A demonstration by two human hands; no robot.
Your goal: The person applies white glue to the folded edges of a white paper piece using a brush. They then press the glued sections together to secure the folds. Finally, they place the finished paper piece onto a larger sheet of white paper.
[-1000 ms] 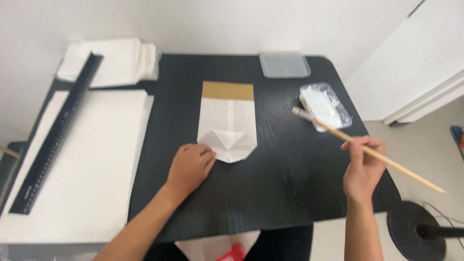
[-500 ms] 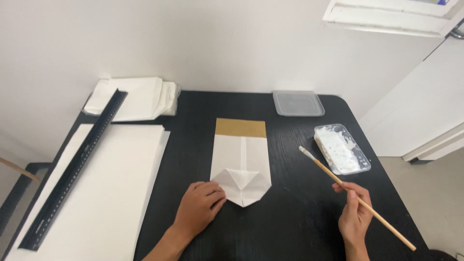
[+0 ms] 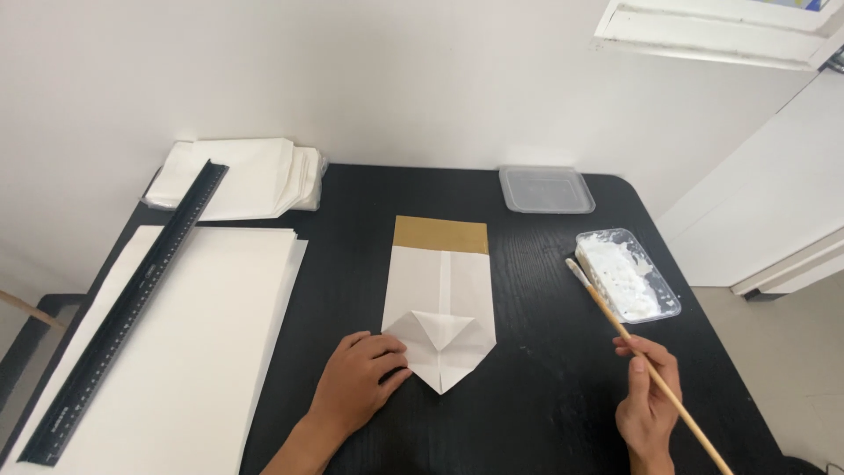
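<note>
White folded paper bag (image 3: 440,308) lies lengthwise away from the person, its pointed end pinned under the flat, open left hand (image 3: 362,380), while the right hand (image 3: 648,406), farther off, grips a glue brush (image 3: 642,361).

A paper craft work spot, black table (image 3: 527,413), stack of white sheets (image 3: 185,352), long black ruler (image 3: 132,308), paste tray (image 3: 626,274), white walls.

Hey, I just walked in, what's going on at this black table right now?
A person sits at the black table. Their left hand presses on the folded lower corner of a white paper bag lying flat, with a brown strip at its far end. Their right hand holds a long wooden brush, its tip near a clear tray of white paste. A black ruler lies on a paper stack at left.
</note>
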